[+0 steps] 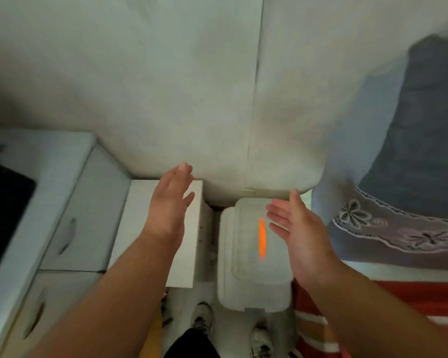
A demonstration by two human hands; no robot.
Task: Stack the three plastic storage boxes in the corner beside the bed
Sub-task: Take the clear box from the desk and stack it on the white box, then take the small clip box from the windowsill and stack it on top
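Note:
A stack of translucent plastic storage boxes (246, 257) stands on the floor in the corner between the wall and the bed (388, 244). The top lid is smaller than the box beneath it, and an orange strip (262, 236) shows through it. How many boxes are in the stack I cannot tell. My left hand (170, 202) hovers open above a white carton to the left of the stack, palm facing right. My right hand (299, 228) is open over the stack's right edge, fingers spread, touching nothing that I can see.
A white cardboard carton (186, 244) stands just left of the stack. Larger white cartons with handle slots (73, 223) fill the left side. The bed carries a grey embroidered cover and a red striped blanket (318, 332). My shoes (203, 319) are on the floor below.

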